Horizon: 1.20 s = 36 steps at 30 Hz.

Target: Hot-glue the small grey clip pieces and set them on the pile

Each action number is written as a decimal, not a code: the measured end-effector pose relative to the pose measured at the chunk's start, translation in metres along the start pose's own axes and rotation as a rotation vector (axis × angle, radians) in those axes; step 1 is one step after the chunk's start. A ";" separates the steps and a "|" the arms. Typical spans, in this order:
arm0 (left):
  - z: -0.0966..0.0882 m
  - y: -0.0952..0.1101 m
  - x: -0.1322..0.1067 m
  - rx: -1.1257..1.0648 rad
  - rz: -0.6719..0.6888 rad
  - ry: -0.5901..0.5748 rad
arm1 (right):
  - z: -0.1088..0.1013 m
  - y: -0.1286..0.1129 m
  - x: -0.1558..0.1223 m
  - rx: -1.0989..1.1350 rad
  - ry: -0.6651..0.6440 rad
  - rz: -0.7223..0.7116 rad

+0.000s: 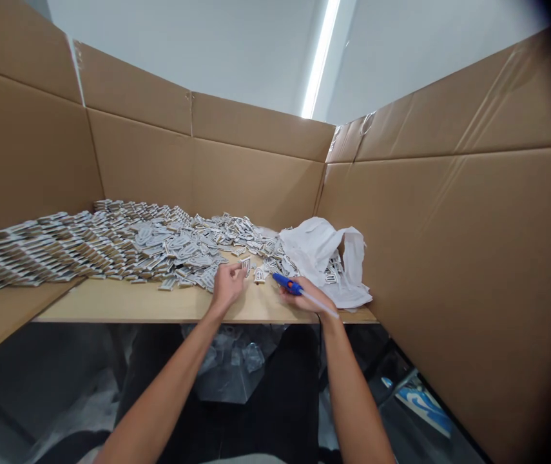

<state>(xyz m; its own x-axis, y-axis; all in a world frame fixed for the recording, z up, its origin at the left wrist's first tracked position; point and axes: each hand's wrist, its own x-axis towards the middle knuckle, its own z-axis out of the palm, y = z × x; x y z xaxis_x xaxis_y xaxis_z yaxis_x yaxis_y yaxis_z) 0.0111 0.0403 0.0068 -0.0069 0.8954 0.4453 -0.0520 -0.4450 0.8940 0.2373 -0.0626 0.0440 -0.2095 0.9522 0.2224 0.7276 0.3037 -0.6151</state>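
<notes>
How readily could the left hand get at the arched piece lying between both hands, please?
Probably yes: the left hand is close to the arched piece and nothing visible blocks the way, though its fingertips already seem to hold another piece.

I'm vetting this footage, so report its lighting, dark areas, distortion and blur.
Head view: the light strip burns out white, while it is dim below the tabletop; head view: black shading darkens the right edge, and the cardboard walls look stretched toward the sides; head view: the blue tool stands out, but the piled pieces' fine detail is soft.
</notes>
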 end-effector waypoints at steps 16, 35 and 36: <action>-0.004 0.020 -0.050 -0.332 -0.247 -0.324 | 0.026 0.001 0.017 0.529 0.271 0.055; 0.001 0.008 -0.048 -0.303 -0.163 -0.288 | 0.053 -0.027 0.028 -0.064 0.396 -0.182; 0.001 0.009 -0.048 -0.303 -0.162 -0.295 | 0.053 -0.026 0.028 -0.071 0.393 -0.182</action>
<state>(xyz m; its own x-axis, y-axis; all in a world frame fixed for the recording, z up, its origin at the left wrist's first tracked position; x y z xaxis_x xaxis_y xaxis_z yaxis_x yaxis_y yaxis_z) 0.0124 -0.0065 -0.0067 0.3083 0.8904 0.3349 -0.3193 -0.2347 0.9181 0.1775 -0.0422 0.0262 -0.0839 0.7945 0.6014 0.7478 0.4491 -0.4890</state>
